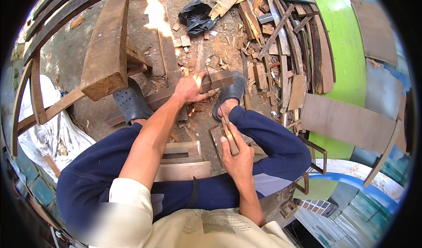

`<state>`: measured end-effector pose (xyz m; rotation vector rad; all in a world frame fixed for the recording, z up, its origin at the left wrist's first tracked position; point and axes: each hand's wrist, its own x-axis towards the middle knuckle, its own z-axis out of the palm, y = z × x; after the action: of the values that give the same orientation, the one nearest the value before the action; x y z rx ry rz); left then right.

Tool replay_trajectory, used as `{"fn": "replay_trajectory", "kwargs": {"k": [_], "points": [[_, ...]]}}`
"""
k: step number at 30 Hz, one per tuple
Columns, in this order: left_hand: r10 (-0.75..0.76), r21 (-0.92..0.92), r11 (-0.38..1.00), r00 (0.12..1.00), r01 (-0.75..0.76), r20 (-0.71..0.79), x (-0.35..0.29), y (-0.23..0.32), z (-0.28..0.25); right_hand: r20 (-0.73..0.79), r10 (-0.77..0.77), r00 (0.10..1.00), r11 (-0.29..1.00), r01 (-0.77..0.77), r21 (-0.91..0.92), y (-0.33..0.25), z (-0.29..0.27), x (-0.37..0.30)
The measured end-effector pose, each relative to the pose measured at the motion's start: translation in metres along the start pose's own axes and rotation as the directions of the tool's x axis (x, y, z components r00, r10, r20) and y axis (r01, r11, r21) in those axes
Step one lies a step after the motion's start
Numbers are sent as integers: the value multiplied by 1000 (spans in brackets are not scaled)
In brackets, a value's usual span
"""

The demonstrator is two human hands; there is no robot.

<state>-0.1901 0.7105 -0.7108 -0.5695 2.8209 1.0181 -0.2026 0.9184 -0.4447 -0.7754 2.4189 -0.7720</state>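
My right hand point(237, 160) is closed round the wooden handle of a handsaw point(229, 136). The saw's thin blade is seen nearly edge-on and runs up and away to a dark wooden beam point(158, 99), crossing it near its right end. How deep the blade sits in the wood I cannot tell. Just left of the blade, my left hand point(190, 89) grips the beam from above, with the thumb along its near side. The beam lies slanting between my feet, in dark clogs point(132, 102); its right end meets the other clog point(233, 87).
A thick timber point(107, 46) juts in at upper left. Under my legs is a small wooden frame point(184, 169). Offcuts and a black plastic bag point(198, 16) litter the ground ahead. Stacked planks point(318, 50) and a green panel point(343, 37) stand at right; white cloth point(55, 133) lies left.
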Motion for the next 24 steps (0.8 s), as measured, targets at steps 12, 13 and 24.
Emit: {"fn": "replay_trajectory", "kwargs": {"k": [12,13,24], "points": [[-39,107,994,997,32,71,-1,11,4,83,77,994,997,-78,2,-1,-5,15],[-54,98,994,995,45,90,1,14,0,92,107,990,994,-108,3,4,-2,20],[-24,119,993,999,20,30,-2,13,6,200,145,969,989,-142,-29,-13,-18,20]]}}
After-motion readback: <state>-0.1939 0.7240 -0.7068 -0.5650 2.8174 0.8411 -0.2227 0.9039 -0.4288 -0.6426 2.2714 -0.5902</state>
